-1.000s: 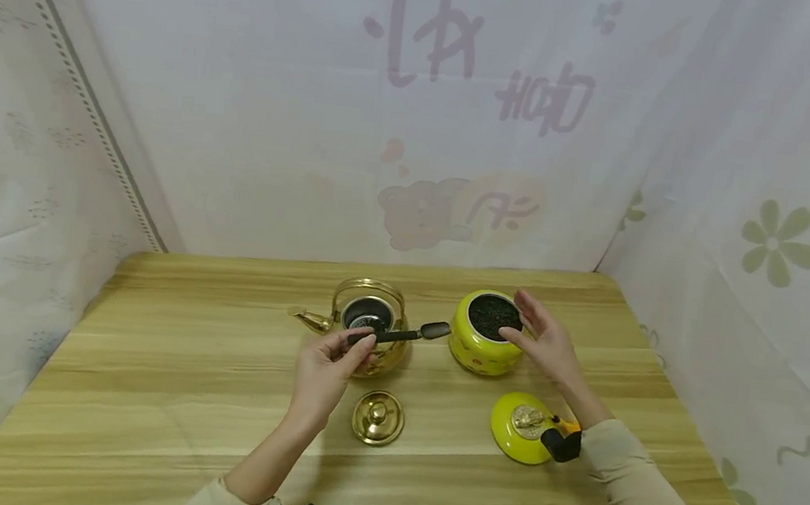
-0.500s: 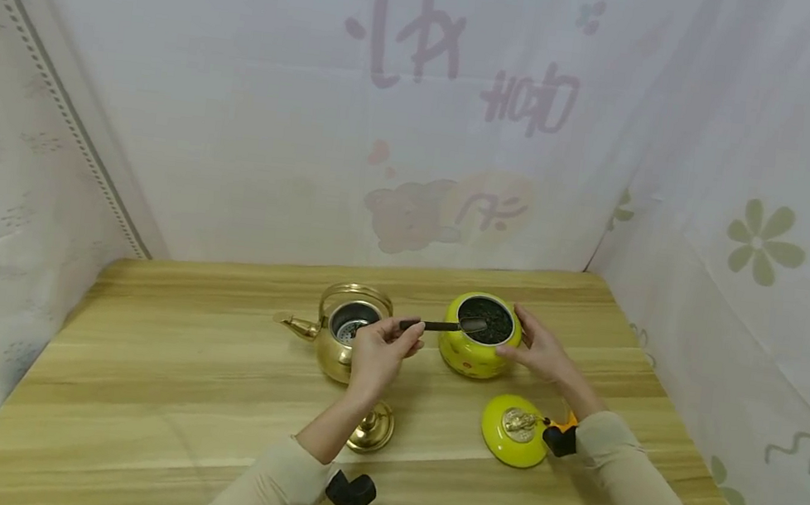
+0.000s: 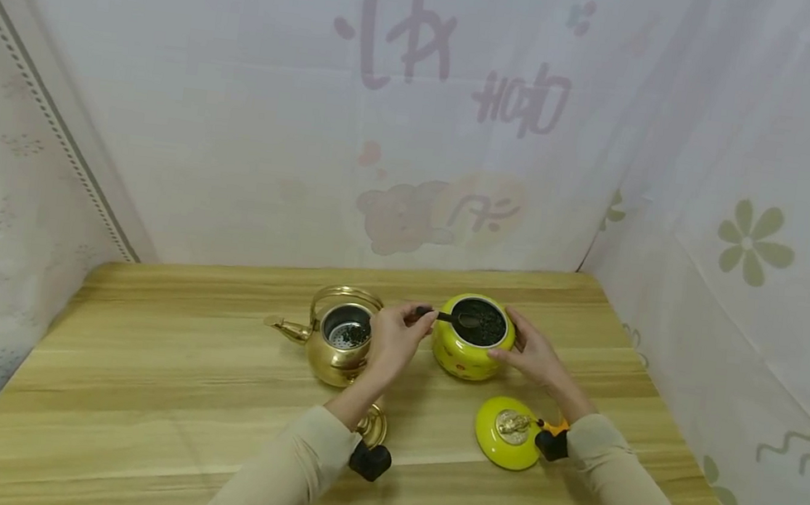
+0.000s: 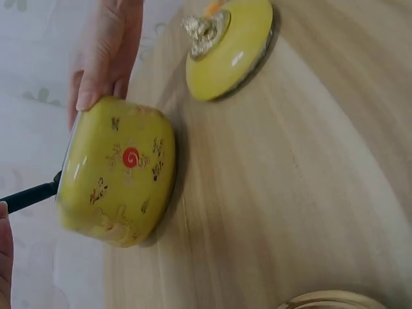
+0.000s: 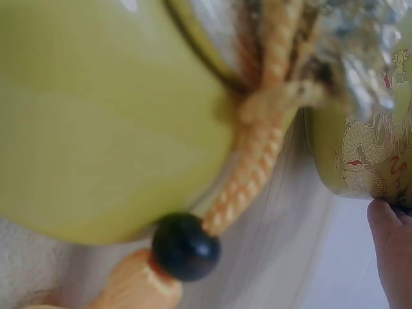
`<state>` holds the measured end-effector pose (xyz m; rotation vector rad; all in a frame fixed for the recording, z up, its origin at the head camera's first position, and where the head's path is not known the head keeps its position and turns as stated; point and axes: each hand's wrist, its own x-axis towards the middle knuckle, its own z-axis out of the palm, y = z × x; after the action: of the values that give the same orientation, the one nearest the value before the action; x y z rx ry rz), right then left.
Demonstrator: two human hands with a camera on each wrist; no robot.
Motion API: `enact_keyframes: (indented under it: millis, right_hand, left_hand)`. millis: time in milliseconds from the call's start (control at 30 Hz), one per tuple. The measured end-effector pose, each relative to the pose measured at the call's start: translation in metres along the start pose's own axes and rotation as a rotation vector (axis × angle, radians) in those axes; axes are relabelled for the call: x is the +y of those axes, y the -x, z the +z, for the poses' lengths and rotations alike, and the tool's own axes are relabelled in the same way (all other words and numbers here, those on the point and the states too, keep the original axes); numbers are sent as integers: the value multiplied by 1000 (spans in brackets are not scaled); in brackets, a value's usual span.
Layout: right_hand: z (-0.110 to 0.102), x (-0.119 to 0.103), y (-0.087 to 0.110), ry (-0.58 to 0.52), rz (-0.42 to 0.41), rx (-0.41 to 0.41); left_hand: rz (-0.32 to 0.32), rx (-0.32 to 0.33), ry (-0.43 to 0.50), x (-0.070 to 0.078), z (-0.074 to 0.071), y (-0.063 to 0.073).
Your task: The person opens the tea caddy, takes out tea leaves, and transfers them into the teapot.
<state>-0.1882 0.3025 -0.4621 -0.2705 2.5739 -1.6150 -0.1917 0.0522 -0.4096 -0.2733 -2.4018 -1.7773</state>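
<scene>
My left hand [image 3: 395,341] pinches the dark handle of a tea scoop [image 3: 467,320], whose head dips into the mouth of a yellow tea jar [image 3: 463,362]. Dark loose tea leaves [image 3: 491,324] fill most of the jar. On its right side, my right hand [image 3: 534,357] grips the jar, thumb at the rim in front and fingers around the far side. In the left wrist view, the scoop's black handle [image 4: 31,196] enters the jar's mouth. A golden teapot [image 3: 329,362] stands uncovered to the left, with some leaves on the strainer [image 3: 350,335] inside.
The yellow jar lid [image 3: 504,432], with a gold figure knob and orange cord, lies in front of the jar. Behind my left wrist, the golden teapot lid [image 3: 376,427] is partly hidden. Patterned cloth hangs around the wooden table [image 3: 160,358].
My left hand has moved right, carrying the tea scoop from above the teapot into the jar's mouth. The right hand has closed in on the jar's side.
</scene>
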Motion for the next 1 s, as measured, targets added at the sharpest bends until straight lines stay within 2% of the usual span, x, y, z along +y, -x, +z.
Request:
enact_keyframes:
  millis: [200, 367, 567, 733, 833, 1000]
  right_hand:
    - [0, 1, 0, -10, 0, 9]
    - [1, 2, 1, -12, 8, 10]
    - [3, 3, 1, -16, 6, 10]
    - [4, 3, 2, -15, 13, 13]
    - [4, 2, 2, -6, 16, 14]
    - [2, 2, 1, 8, 23, 22]
  left_hand:
    - [94, 27, -162, 2, 2, -8]
    - [152, 7, -203, 2, 5, -11]
    - [151, -22, -248, 2, 10, -14]
    - [173, -27, -282, 0, 15, -14]
    - [159, -13, -258, -2, 18, -14]
    - [69, -34, -142, -4, 19, -15]
